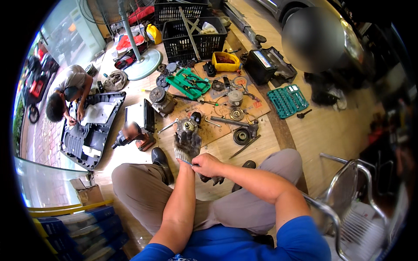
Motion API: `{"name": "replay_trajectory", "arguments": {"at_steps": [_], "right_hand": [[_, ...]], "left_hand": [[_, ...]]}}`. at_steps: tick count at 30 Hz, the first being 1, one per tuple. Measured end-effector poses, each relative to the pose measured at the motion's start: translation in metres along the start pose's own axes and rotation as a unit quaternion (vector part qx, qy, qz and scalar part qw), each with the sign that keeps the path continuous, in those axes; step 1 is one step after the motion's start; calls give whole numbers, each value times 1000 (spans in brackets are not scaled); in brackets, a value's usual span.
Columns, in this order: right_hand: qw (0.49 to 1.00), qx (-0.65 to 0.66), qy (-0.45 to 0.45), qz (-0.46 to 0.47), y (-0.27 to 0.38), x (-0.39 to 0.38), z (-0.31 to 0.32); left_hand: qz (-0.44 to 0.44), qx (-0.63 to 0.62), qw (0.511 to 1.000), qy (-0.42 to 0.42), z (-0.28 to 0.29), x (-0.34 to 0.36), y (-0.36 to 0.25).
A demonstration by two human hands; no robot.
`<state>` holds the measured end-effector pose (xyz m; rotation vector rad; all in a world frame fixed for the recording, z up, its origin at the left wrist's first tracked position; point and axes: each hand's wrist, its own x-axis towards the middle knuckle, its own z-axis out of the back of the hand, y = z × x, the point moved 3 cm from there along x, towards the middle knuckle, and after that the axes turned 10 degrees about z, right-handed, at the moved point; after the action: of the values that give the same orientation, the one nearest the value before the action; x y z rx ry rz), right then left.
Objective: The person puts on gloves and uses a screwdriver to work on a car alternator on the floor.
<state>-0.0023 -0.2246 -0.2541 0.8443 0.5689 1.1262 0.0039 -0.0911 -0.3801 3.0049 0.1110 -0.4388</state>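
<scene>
Clamping your right hand [208,164] on the grey glove's [183,154] cuff, you've got your gloved left hand [189,144] up, fingers apart, near the metal part [188,125].

Shows dark grey on the palm of the glove [190,142], off-white on its cuff [183,155], blue along the edge. Reads bright blue on the shirt [226,243], grey-brown on the trousers [141,182], green on the tool case [184,90], teal on the socket set [287,101], yellow on the tub [226,67], black on the latticed crate [210,43].
</scene>
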Motion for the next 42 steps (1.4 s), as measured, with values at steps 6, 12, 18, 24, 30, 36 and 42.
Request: {"name": "replay_trajectory", "arguments": {"at_steps": [6,12,18,24,30,36,42], "right_hand": [[998,-22,-16,52,20,10,3],[989,-93,-111,11,28,9,-4],[979,-155,-133,-9,31,7,-3],[982,-146,-114,-38,12,1,-5],[987,-85,-104,83,10,9,-3],[993,-43,-34,105,36,5,-7],[993,-118,-18,-3,26,6,17]], "left_hand": [[-34,55,998,-19,-39,-5,-3],[-43,-1,994,97,-48,-4,-28],[-154,11,988,30,-63,-7,-20],[-159,-18,987,1,-91,-13,-5],[-130,72,977,154,-106,-16,-17],[-102,50,990,87,-141,-31,-22],[-109,236,940,-220,-113,-14,-8]]}}
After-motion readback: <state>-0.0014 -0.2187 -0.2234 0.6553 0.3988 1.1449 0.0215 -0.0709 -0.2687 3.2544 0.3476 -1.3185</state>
